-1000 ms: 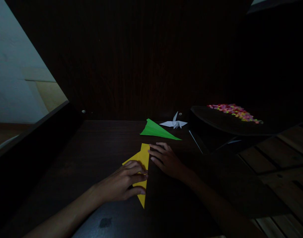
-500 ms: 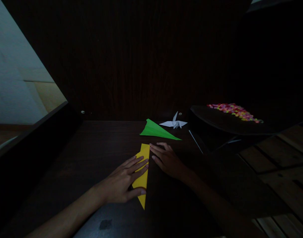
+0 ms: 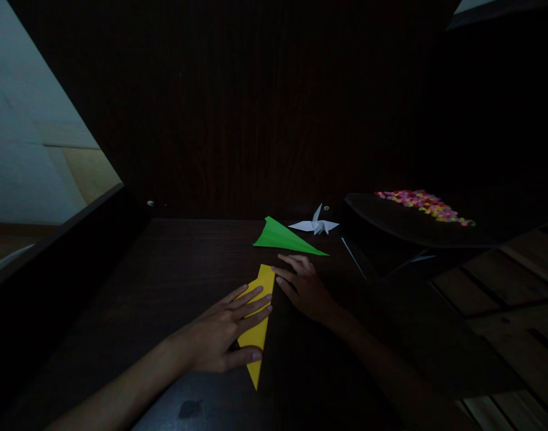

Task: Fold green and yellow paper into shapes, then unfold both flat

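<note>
A folded sheet of yellow paper [image 3: 253, 337] lies on the dark wooden tabletop [image 3: 166, 263], its narrow point toward me. My left hand [image 3: 227, 329] rests flat across its middle with the fingers spread. At its upper right corner is my right hand [image 3: 303, 287], fingers apart, one fingertip at the paper's edge. Just beyond the hands lies a green paper plane [image 3: 283, 237]. Behind that, a white origami crane [image 3: 316, 226] sits close to the back panel.
A dark curved surface [image 3: 368, 206] at the right bears a band of small pink, red and yellow pieces [image 3: 424, 203]. A tall dark wooden panel [image 3: 256, 108] rises behind the tabletop. Along the left runs a raised dark edge [image 3: 76, 224]. Wooden slats [image 3: 502, 287] show at the lower right.
The yellow paper has turned slightly, its top shifting right and its near point shifting left and toward me. My right hand has moved slightly right; my left hand stays on the paper.
</note>
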Demonstrator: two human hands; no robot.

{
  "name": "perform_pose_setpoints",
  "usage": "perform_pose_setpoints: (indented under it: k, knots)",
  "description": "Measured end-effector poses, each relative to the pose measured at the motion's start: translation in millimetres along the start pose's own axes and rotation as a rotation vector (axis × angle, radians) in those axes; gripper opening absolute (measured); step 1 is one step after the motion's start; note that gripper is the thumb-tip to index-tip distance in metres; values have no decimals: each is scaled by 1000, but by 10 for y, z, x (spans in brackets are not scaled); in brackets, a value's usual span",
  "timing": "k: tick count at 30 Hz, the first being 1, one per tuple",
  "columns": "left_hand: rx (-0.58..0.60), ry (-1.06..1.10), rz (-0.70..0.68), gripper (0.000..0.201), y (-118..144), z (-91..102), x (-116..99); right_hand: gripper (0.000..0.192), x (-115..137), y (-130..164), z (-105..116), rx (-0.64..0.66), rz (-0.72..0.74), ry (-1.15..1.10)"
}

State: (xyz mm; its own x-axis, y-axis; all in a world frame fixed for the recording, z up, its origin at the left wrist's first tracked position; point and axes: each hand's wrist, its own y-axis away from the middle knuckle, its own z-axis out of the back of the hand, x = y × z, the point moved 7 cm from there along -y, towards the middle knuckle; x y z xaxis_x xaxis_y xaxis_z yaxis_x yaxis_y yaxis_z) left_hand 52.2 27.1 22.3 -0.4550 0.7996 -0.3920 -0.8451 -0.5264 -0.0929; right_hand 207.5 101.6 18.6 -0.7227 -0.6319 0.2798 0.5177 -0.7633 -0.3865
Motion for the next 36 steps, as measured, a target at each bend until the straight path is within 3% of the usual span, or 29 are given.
perform_pose_setpoints:
  k: [9, 20, 36]
  knots:
    - [0, 59, -24, 72, 0, 8, -3, 25, -94, 10, -7, -45, -70, -42]
    - [49, 116, -9, 74, -8, 4, -4, 19, -41, -33, -15, 4, -115, -145]
    - [45, 115, -9, 74, -23, 1, -5, 18, 34, -28, -63, 20, -70, -231]
